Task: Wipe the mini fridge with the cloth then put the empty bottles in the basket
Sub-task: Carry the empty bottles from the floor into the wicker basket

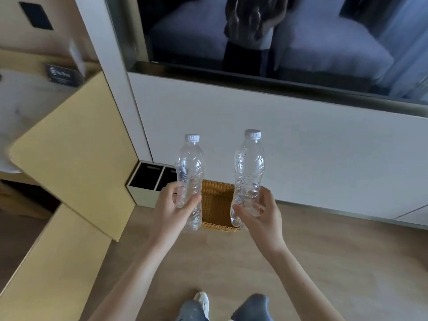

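Note:
I hold two clear empty plastic bottles with white caps, both upright. My left hand [171,205] grips the lower half of the left bottle [190,167]. My right hand [261,214] grips the base of the right bottle [249,167]. Both bottles hover above a woven tan basket [216,205] that stands on the wooden floor against the white wall panel. The basket shows between and behind the bottles. No mini fridge or cloth can be made out.
A white two-slot bin [148,179] with black insides stands left of the basket. An open tan cabinet door [76,147] juts out at the left. A dark screen [254,35] above reflects the room. My feet [201,302] are on the wooden floor.

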`<action>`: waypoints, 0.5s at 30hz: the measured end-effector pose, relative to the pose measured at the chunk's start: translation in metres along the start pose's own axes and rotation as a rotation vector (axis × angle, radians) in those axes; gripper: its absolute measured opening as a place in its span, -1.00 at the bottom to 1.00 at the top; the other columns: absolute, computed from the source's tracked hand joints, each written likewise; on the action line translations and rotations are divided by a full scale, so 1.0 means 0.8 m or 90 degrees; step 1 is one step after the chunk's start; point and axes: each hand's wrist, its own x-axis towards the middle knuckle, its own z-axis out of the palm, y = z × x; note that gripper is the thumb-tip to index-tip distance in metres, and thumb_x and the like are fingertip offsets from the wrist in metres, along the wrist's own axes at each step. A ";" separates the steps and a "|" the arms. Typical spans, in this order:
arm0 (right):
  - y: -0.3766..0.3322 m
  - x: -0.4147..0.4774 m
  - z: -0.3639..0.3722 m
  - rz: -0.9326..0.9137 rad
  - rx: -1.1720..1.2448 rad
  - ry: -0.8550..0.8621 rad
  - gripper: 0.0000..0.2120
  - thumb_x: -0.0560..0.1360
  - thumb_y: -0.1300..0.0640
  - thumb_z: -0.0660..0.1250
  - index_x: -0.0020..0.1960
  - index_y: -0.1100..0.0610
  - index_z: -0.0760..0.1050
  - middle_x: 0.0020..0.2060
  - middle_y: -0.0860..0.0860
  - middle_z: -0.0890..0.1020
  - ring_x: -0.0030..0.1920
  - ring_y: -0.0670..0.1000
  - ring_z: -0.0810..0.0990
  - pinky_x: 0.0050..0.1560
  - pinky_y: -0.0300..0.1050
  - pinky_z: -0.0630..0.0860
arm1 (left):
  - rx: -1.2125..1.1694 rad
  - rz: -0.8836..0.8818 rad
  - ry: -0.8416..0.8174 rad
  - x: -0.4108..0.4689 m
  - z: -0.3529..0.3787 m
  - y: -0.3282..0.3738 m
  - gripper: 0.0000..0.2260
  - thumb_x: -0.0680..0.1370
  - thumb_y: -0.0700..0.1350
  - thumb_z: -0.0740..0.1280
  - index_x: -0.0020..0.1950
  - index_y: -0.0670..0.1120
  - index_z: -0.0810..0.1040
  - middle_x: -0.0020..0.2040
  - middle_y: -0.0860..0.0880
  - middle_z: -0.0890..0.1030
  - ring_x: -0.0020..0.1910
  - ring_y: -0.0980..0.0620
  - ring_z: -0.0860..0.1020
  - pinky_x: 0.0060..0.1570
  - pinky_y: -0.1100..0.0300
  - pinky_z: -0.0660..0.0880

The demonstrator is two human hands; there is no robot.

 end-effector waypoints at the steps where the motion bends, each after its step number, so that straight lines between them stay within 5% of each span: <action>1: 0.001 0.018 0.002 0.008 0.003 -0.003 -0.52 0.38 0.15 0.56 0.19 -0.12 0.45 -0.06 -0.34 0.62 -0.02 -0.37 0.58 -0.20 -0.50 0.47 | 0.003 -0.001 -0.003 0.019 0.005 -0.001 -0.59 0.48 0.04 0.49 0.26 -0.01 0.49 0.16 0.09 0.54 0.17 0.08 0.52 0.16 0.18 0.46; 6: 0.013 0.100 0.017 0.032 -0.003 -0.028 -0.55 0.39 0.18 0.55 0.18 -0.07 0.46 -0.06 -0.34 0.62 -0.03 -0.39 0.58 -0.27 -0.53 0.44 | -0.005 -0.034 0.000 0.089 0.035 -0.011 -0.68 0.46 0.14 0.49 0.08 0.34 0.41 0.12 0.25 0.52 0.14 0.27 0.51 0.04 0.27 0.49; 9: 0.027 0.154 0.024 0.045 -0.007 -0.057 -0.55 0.40 0.16 0.55 0.16 -0.11 0.44 -0.08 -0.39 0.62 -0.09 -0.42 0.58 -0.31 -0.54 0.43 | 0.010 -0.051 0.008 0.130 0.060 -0.019 -0.68 0.45 0.15 0.49 0.05 0.36 0.39 0.11 0.23 0.53 0.11 0.31 0.51 -0.06 0.43 0.39; 15: 0.074 0.292 0.035 0.065 -0.067 -0.158 -0.50 0.37 0.12 0.57 0.23 -0.07 0.46 0.01 -0.27 0.64 0.00 -0.36 0.58 -0.16 -0.51 0.47 | -0.021 -0.144 0.055 0.214 0.131 -0.045 -0.71 0.47 0.17 0.47 0.05 0.35 0.40 0.08 0.23 0.55 0.08 0.36 0.50 -0.07 0.44 0.39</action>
